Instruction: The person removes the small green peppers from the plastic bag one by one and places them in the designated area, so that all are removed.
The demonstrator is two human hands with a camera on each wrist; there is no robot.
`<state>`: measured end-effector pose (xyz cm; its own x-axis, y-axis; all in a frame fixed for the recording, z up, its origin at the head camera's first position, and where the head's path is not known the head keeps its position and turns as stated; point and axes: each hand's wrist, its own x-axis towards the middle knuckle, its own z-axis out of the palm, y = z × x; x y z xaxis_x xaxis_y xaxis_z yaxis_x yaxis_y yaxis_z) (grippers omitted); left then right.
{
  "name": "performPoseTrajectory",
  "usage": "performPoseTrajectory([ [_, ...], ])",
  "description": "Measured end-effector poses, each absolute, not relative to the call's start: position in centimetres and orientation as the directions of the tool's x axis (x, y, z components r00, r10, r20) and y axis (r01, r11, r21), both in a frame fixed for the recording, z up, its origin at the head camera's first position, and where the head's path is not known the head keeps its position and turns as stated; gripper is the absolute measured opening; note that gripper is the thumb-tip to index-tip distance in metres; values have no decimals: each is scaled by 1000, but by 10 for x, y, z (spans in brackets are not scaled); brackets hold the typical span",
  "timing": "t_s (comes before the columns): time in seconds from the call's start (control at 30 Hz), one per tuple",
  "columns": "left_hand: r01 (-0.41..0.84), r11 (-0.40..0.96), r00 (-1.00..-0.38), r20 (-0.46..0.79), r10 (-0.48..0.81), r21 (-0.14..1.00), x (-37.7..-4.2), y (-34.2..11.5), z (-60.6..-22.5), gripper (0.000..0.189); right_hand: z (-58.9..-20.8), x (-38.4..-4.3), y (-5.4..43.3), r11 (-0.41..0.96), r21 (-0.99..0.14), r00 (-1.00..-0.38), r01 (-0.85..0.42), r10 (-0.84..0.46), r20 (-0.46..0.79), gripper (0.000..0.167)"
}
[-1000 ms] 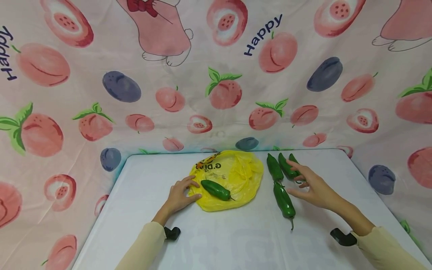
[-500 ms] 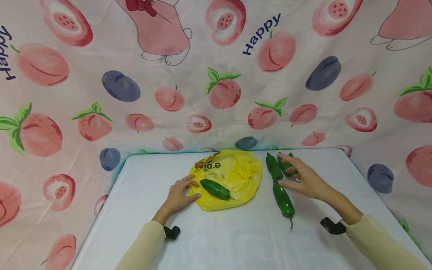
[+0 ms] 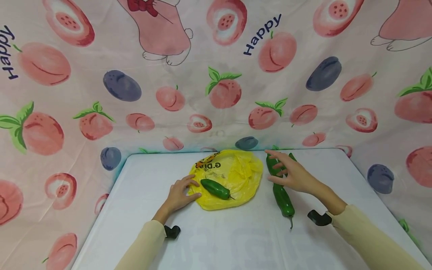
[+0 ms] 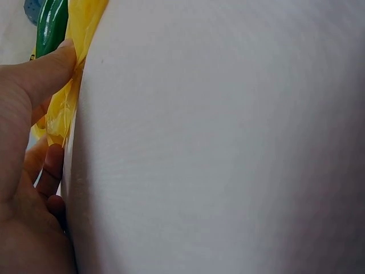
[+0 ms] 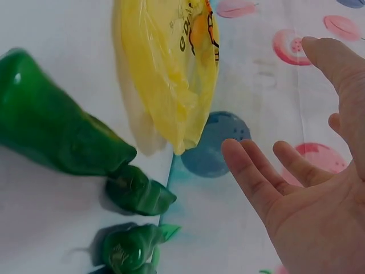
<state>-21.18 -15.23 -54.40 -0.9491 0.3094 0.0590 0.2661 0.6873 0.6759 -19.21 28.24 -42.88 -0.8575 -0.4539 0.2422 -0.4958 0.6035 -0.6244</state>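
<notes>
A yellow plastic bag point(image 3: 243, 180) lies flat on the table with one green chili pepper point(image 3: 215, 189) on top. My left hand point(image 3: 177, 195) rests at the bag's left edge, thumb and fingers apart, touching the plastic. In the left wrist view the thumb lies against the yellow bag point(image 4: 85, 28). Over the peppers to the right hovers my right hand point(image 3: 293, 174), fingers spread and holding nothing. Beneath it are a back pepper point(image 3: 272, 164), partly covered, and a front pepper point(image 3: 283, 200), its stem toward me. Another pepper point(image 3: 292, 156) is mostly hidden behind the hand.
The white table point(image 3: 222, 240) ends at a back edge close behind the bag and peppers. A cloth point(image 3: 189, 78) printed with peaches hangs behind it and along the sides. A dark wrist mount point(image 3: 318, 217) sticks out below the right wrist.
My right hand has moved left across the peppers, fingers still spread, and now covers more of the back ones. The left hand, bag and peppers have stayed put.
</notes>
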Motion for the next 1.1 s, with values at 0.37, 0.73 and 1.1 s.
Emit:
performPoseTrajectory([
  [0.37, 277, 694, -947, 65, 316, 664, -216, -155, -541, 30, -423, -207, 256, 520, -697, -835, -494, -508, 213, 86],
  [0.73, 275, 698, -947, 59, 317, 661, -215, -156, -545, 30, -418, -218, 229, 518, -716, -829, -468, -539, 151, 84],
  [1.1, 278, 698, -946, 62, 319, 660, -215, -153, -547, 31, -419, -225, 208, 498, -737, -812, -457, -572, 117, 83],
])
